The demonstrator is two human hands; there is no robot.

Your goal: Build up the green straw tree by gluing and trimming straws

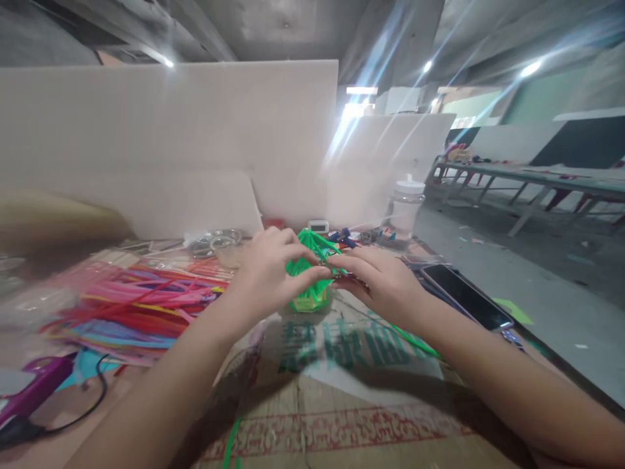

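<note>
In the middle of the head view a small green cage-like craft piece (308, 301), apparently made of pipe cleaners, stands on a printed cardboard sheet (342, 436). Its green ribs gather at a peak on top. My left hand (273, 264) curls around its near left side, thumb and fingers closed on its ribs. Against its right side my right hand (378, 273) is pinched, fingertips meeting those of the left. A small dark, shiny bit shows under the right fingers; I cannot make out what it is. One green strand (415, 340) passes below my right wrist.
At left lies a heap of coloured pipe cleaners (146, 296), with a purple corded tool (41, 384) nearer me. On the right are a phone (466, 296) and a clear bottle (406, 208). White boards (170, 130) stand behind; wire coils (215, 242) lie before them.
</note>
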